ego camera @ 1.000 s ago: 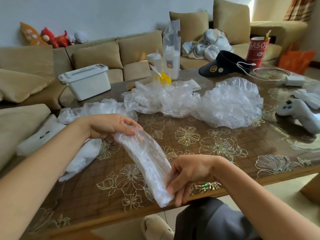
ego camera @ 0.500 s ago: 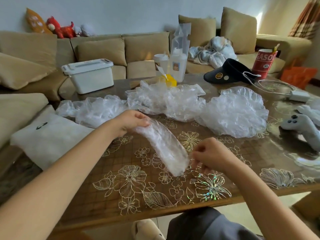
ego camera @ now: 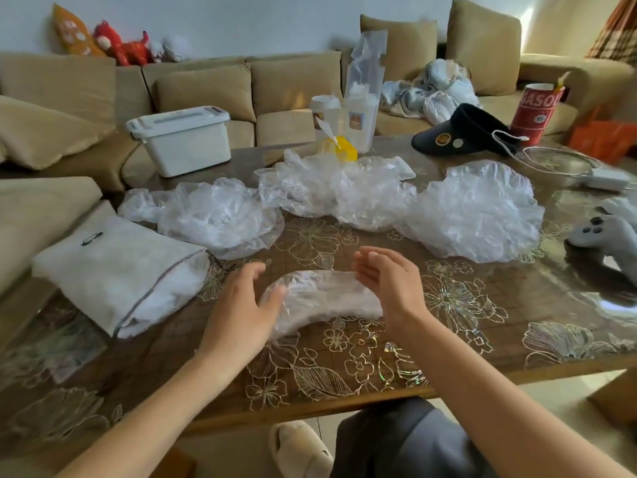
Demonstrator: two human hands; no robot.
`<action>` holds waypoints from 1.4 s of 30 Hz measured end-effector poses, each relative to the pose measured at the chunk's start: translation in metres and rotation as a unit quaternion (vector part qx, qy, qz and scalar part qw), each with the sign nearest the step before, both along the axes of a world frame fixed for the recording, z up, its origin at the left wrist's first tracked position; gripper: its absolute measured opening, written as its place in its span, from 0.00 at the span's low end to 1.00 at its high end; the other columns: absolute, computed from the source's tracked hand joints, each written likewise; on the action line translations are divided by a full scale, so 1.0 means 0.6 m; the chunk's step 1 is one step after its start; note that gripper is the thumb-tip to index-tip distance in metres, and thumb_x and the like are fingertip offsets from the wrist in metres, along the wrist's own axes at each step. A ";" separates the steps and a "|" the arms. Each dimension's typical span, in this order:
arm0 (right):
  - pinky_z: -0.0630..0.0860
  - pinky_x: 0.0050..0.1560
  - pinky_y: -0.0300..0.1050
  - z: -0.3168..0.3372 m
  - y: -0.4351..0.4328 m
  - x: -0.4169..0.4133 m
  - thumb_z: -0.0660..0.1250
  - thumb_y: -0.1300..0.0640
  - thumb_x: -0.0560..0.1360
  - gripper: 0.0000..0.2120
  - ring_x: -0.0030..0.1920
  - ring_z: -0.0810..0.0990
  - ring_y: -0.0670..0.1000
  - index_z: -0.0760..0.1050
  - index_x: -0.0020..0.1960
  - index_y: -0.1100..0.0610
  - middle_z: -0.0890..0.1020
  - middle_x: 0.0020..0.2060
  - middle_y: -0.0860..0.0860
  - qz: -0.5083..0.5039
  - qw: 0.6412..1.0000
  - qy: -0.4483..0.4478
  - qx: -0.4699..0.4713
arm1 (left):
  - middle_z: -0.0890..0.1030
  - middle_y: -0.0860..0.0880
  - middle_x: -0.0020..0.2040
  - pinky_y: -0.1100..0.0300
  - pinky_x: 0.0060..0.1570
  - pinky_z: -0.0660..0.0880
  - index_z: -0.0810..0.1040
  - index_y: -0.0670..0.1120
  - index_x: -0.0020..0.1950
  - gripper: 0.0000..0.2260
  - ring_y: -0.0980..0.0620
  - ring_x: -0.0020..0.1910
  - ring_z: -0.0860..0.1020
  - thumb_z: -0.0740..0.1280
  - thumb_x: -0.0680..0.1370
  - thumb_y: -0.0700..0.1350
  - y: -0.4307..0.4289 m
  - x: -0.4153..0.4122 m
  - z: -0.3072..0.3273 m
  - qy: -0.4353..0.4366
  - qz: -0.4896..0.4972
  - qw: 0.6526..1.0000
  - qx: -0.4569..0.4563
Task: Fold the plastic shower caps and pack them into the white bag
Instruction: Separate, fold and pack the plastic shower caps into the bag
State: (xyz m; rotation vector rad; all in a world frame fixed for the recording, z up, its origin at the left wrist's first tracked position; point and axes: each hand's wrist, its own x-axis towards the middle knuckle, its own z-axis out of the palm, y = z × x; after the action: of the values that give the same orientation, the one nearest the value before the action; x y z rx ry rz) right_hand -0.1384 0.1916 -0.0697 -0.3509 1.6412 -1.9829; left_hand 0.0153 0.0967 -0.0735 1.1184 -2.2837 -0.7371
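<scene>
A folded clear plastic shower cap lies as a curved strip on the floral table, between my two hands. My left hand is at its left end with straight fingers, the thumb touching the plastic. At its right end is my right hand, palm turned inward and fingers straight. The white bag lies flat at the table's left edge, its opening facing right. Unfolded caps sit in puffy heaps behind: one at left, one in the middle, one at right.
A white lidded bin stands at the back left. Behind the caps are plastic bottles, a yellow object, a black visor and a red cup. A grey game controller lies at the right. A beige sofa surrounds the table.
The folded cap was held up at both ends; now it lies flat on the table, turned more sideways. Both hands have let go and opened beside it.
</scene>
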 end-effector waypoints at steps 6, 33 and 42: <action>0.77 0.54 0.43 0.011 -0.029 0.026 0.56 0.68 0.79 0.10 0.51 0.80 0.55 0.76 0.53 0.63 0.81 0.50 0.59 0.062 0.985 -0.102 -0.128 | 0.63 0.51 0.74 0.64 0.70 0.45 0.66 0.46 0.72 0.18 0.55 0.74 0.56 0.56 0.82 0.43 0.032 -0.047 0.006 -0.019 -0.113 0.981 -0.158; 0.79 0.47 0.43 -0.014 0.029 -0.066 0.55 0.72 0.77 0.17 0.46 0.81 0.54 0.70 0.63 0.65 0.80 0.48 0.59 -0.094 0.969 -0.211 -0.090 | 0.49 0.51 0.77 0.55 0.73 0.42 0.53 0.51 0.77 0.42 0.54 0.76 0.48 0.31 0.69 0.71 0.002 -0.054 -0.040 -0.246 -0.199 0.948 0.006; 0.70 0.29 0.37 0.014 0.044 -0.080 0.57 0.71 0.76 0.11 0.29 0.74 0.48 0.75 0.51 0.61 0.78 0.32 0.53 -0.103 0.984 -0.145 0.008 | 0.72 0.46 0.62 0.59 0.57 0.71 0.71 0.45 0.66 0.21 0.50 0.56 0.73 0.70 0.75 0.48 -0.014 -0.192 0.029 -0.281 -0.275 0.919 0.013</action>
State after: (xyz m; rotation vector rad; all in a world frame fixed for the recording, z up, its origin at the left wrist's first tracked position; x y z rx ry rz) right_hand -0.1862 0.2180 -0.0612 0.1158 1.5558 -2.0538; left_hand -0.0998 0.0881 -0.0564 0.7511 -3.1582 -0.7031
